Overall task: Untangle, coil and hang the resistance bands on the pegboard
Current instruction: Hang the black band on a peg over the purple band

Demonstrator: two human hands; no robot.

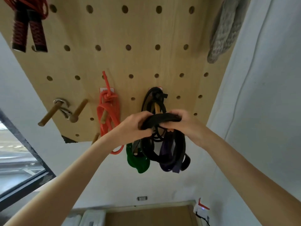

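A tangle of resistance bands hangs in front of the wooden pegboard [138, 38]: black bands [161, 119], a purple band [166, 154] and a green band [138, 162]. My left hand [135, 126] grips the left end of the black bundle. At the bundle's right end, my right hand [185, 123] curls around it. Loops droop below both hands. A coiled black band [153, 100] hangs on a peg just above the hands. An orange band [109, 108], knotted into a coil, hangs on a peg to the left.
Bare wooden pegs [48, 113] and a metal carabiner [63, 106] stick out at the lower left of the board. Red-and-black handles [27, 31] hang top left, a grey fabric piece [226, 28] top right. A window [17, 159] is at left, a white wall at right.
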